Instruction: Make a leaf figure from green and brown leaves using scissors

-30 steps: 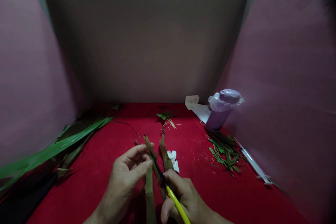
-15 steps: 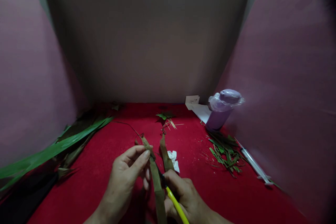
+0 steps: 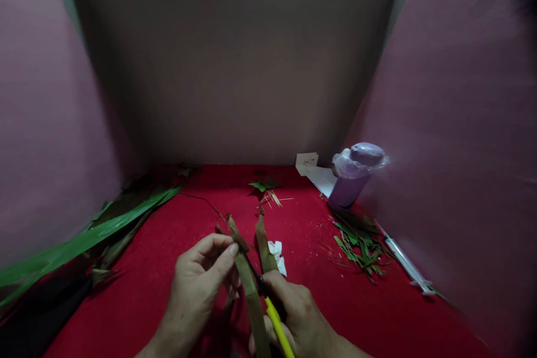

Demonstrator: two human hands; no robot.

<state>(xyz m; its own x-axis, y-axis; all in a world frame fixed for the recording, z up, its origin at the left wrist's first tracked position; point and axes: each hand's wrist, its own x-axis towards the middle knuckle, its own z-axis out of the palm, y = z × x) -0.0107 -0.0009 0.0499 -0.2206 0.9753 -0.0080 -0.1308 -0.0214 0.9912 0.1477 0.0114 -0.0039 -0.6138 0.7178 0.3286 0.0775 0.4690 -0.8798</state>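
Observation:
My left hand (image 3: 201,279) pinches a long brownish-green dried leaf strip (image 3: 250,296) near its upper part, thumb on top. The strip runs down past the bottom edge of the view. In my right hand (image 3: 297,307) is a yellow-handled tool (image 3: 274,319) with a dark, narrow front end lying along the strip's right edge. Its exact kind is hard to make out, as my fingers cover part of it. Just beyond my right thumb lies a second dried leaf strip (image 3: 263,240), beside a crumpled white tissue (image 3: 277,254).
Toothpicks (image 3: 274,197) and a green leaf (image 3: 260,185) lie farther back on the red cloth (image 3: 168,251). Right: a purple container (image 3: 350,187) in clear plastic, white papers (image 3: 321,179), green cuttings (image 3: 361,246), a syringe (image 3: 406,265). Left: long green leaves (image 3: 96,238) and dark fabric (image 3: 46,313).
My left hand has shifted slightly left with the pinched strip. The tool's dark front end shows more along the strip's edge, and the strip's lower part has swung a little right.

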